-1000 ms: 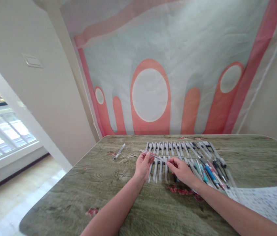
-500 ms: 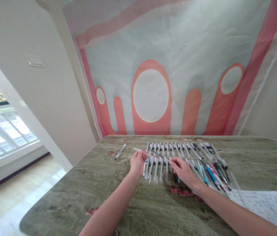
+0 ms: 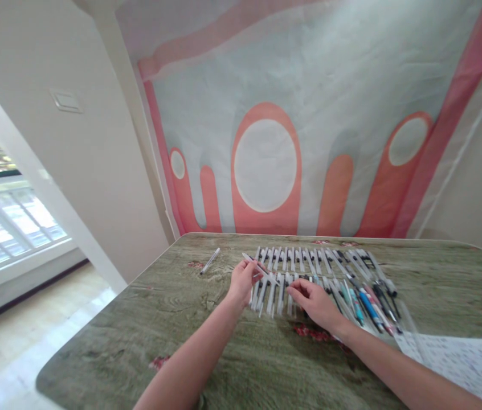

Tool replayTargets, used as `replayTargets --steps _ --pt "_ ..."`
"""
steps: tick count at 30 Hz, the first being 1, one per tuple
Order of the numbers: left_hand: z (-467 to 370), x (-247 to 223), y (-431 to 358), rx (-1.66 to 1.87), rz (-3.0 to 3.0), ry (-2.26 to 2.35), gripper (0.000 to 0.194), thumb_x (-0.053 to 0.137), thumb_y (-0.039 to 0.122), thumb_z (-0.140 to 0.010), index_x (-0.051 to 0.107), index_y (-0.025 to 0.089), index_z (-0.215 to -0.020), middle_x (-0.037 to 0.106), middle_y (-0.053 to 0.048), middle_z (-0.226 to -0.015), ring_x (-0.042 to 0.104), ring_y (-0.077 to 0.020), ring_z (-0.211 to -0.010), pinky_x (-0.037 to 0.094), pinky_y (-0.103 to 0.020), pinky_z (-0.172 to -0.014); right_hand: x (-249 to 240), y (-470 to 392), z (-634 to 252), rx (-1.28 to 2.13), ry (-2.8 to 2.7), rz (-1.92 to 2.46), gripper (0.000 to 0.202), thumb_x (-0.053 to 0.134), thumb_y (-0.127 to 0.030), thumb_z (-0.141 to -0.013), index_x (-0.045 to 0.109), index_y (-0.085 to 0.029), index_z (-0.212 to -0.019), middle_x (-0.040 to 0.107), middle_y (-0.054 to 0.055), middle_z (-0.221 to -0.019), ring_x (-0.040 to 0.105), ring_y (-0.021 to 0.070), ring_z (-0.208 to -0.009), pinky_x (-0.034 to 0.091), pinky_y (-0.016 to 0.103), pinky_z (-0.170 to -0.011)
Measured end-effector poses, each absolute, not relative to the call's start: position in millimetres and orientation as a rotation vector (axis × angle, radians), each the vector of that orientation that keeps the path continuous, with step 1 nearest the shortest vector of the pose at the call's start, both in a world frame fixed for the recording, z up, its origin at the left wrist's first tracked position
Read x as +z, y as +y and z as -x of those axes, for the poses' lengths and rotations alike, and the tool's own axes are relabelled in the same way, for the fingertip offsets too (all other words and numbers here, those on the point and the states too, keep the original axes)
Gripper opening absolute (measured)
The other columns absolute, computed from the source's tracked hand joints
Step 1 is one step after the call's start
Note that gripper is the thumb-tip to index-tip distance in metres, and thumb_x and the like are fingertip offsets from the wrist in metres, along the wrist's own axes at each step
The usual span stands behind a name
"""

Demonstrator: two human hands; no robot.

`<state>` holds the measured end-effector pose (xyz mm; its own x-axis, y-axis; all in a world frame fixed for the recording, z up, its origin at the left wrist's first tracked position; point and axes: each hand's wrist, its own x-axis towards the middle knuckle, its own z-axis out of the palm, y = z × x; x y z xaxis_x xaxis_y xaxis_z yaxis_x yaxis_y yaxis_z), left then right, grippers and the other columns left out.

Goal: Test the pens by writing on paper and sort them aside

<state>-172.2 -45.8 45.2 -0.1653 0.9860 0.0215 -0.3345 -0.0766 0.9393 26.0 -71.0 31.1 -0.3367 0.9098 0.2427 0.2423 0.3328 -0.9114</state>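
Note:
My left hand (image 3: 241,283) is closed on a slim pen (image 3: 262,269). The pen slants down to the right, its pale end sticking up past my fingers and a dark length showing along it. My right hand (image 3: 314,302) is just right of the pen's lower end, thumb and fingers pinched together. Whatever is in that pinch is too small to make out. Under and between both hands lies a front row of clear pens (image 3: 271,299) with dark grips, set side by side. Behind it runs a second row of similar pens (image 3: 296,259).
A lone clear pen (image 3: 210,261) lies to the left on the wood-patterned table (image 3: 147,319). Coloured pens, among them a blue pen (image 3: 367,304) and a teal pen (image 3: 356,306), lie to the right. A speckled white sheet (image 3: 463,353) covers the right front.
My right hand has shifted slightly left. The thin dark stick and the clear tube, seen apart at my left hand before, now appear as one pen pointing down to the right.

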Motion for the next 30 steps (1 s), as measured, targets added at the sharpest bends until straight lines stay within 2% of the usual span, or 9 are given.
replayTargets --steps 2,5,7,11,18,30 --pt "192 51 -38 1.437 -1.052 1.199 0.02 0.055 0.03 -0.068 0.055 0.015 -0.081 0.06 -0.004 -0.075 0.057 -0.0115 -0.064 0.045 -0.022 -0.059 30 -70 -27 1.033 -1.778 1.017 0.029 0.045 -0.042 -0.078 0.057 -0.015 -0.077 0.049 -0.003 -0.059 0.043 0.0094 -0.052 0.035 0.021 -0.048" --pt "224 52 -28 1.11 -1.415 1.647 0.022 0.049 0.025 -0.068 0.058 0.012 -0.082 0.058 -0.002 -0.066 0.053 -0.0102 -0.058 0.04 -0.019 -0.052 28 -68 -27 1.035 -1.785 1.01 0.029 0.045 -0.041 -0.078 0.057 -0.015 -0.078 0.049 -0.003 -0.059 0.043 0.0092 -0.05 0.035 0.021 -0.048" --pt "240 46 -25 0.924 -1.601 1.844 0.02 0.046 0.023 -0.067 0.06 0.01 -0.074 0.055 -0.001 -0.058 0.049 -0.009 -0.052 0.036 -0.018 -0.048 28 -68 -27 1.029 -1.789 1.009 0.028 0.045 -0.04 -0.078 0.057 -0.015 -0.078 0.049 -0.003 -0.058 0.043 0.0093 -0.05 0.034 0.021 -0.048" --pt "250 29 -24 0.783 -1.708 1.944 0.016 0.05 0.021 -0.061 0.061 0.01 -0.061 0.05 0.001 -0.047 0.045 -0.0093 -0.048 0.031 -0.019 -0.047 25 -67 -27 1.024 -1.786 0.998 0.027 0.045 -0.04 -0.079 0.057 -0.015 -0.078 0.049 -0.003 -0.058 0.043 0.0092 -0.05 0.035 0.021 -0.048" --pt "242 19 -24 0.628 -1.858 2.048 0.019 0.052 0.022 -0.062 0.065 0.012 -0.071 0.059 -0.001 -0.06 0.051 -0.0108 -0.058 0.033 -0.019 -0.054 22 -66 -28 1.036 -1.77 0.995 0.027 0.045 -0.041 -0.079 0.056 -0.015 -0.078 0.047 -0.003 -0.057 0.042 0.0088 -0.049 0.034 0.021 -0.047" --pt "241 24 -27 0.474 -1.941 2.135 0.023 0.055 0.03 -0.066 0.065 0.014 -0.081 0.063 -0.003 -0.072 0.055 -0.0127 -0.069 0.036 -0.019 -0.062 21 -66 -28 1.079 -1.753 0.994 0.028 0.045 -0.042 -0.079 0.056 -0.016 -0.079 0.047 -0.003 -0.058 0.041 0.0088 -0.049 0.034 0.021 -0.046"
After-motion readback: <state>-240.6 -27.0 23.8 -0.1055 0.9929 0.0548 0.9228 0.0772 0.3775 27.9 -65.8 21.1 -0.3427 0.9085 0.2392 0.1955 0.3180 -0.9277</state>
